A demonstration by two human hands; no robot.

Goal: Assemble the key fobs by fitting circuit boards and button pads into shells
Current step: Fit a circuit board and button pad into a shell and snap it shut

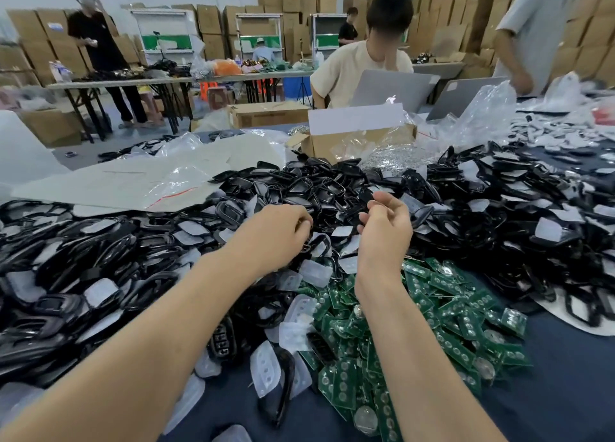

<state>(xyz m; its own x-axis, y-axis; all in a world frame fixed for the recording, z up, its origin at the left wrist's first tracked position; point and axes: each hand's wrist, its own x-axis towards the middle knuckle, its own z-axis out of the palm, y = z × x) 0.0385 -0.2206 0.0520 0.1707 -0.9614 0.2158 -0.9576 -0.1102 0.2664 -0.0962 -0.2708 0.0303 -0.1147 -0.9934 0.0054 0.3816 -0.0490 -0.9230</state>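
A big heap of black key fob shells (332,188) covers the table, many with white film on them. Green circuit boards (449,301) lie in a pile at the near right. Translucent button pads (299,308) are scattered between the boards and the shells. My left hand (276,235) reaches down into the shell heap, its fingers curled round a black shell at the heap's surface. My right hand (386,228) is raised just above the heap, palm turned inward, thumb and curled fingers pinching a small black shell piece.
An open cardboard box (352,142) with clear bags stands behind the heap. White sheets and plastic bags (159,178) lie at the far left. A person sits opposite behind a laptop (392,88); another stands at the far right. Blue table cloth (565,375) shows at the near right.
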